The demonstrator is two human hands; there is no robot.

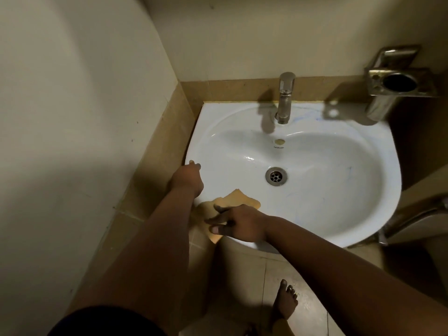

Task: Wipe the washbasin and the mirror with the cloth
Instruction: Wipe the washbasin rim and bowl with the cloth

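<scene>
Two bare feet stand on the floor tiles [244, 282] at the near edge, one foot [284, 301] plainly in view just below the basin [339, 190], which puts the person close enough to reach across the whole bowl. Nearer the bowl, the right hand [238, 223] lies with fingers straight and spread flat on the cloth [242, 201], pressing it onto the basin's front-left rim; a flat palm like that suits rubbing, not carrying. The cloth is a yellowish rag, part draped into the bowl and part hanging over the rim's outer edge. Just beyond it the left hand [188, 178] rests on the basin's left rim beside the wall, probably as a brace; its fingers point away from the camera, so I cannot tell whether they are straight or curled, and nothing shows in them. Farther in, the drain [276, 175] sits at the bowl's middle, with faint bluish marks on the right slope and back ledge not yet wiped. At the back edge stands the tap [284, 98], closed as far as can be seen. Past the basin's back-right corner a metal holder [395, 78] is fixed to the wall. No mirror is in view, so that half of the job seems still to come.
</scene>
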